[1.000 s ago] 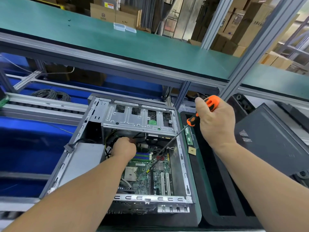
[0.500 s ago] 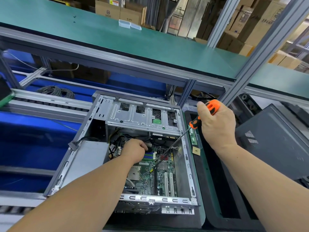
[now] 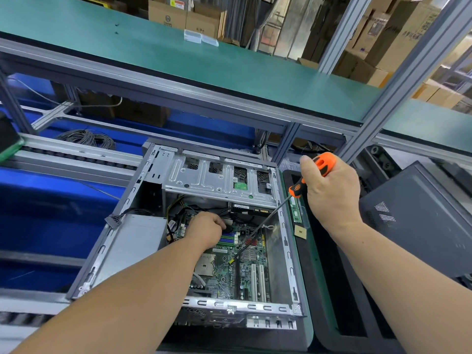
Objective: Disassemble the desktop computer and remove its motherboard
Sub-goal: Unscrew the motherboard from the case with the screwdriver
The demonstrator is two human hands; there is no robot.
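Warehouse workstation, green-topped shelf across the top on an aluminium frame, cardboard boxes stacked behind. Far left: blue bins under a roller rail, a coil of grey cable beyond the rail. Centre: open desktop computer case lying on its side, side panel off. Grey power supply sits in the left part of the case, a loose connector resting at its top left corner. Silver drive cage spans the far end. Green motherboard lies flat on the case floor, between the power supply and the right wall, white expansion slots near its right edge. Left hand reaches down inside the case onto the upper part of the board, fingers curled around something dark by the blue memory slots; what exactly it pinches cannot be told. Right hand is up above the case's right wall, fist closed around the orange-and-black handle of a screwdriver; its long shaft slants down-left, tip touching the motherboard mid-board. Right of the case: a memory stick on the green mat, then the dark grey side panel.
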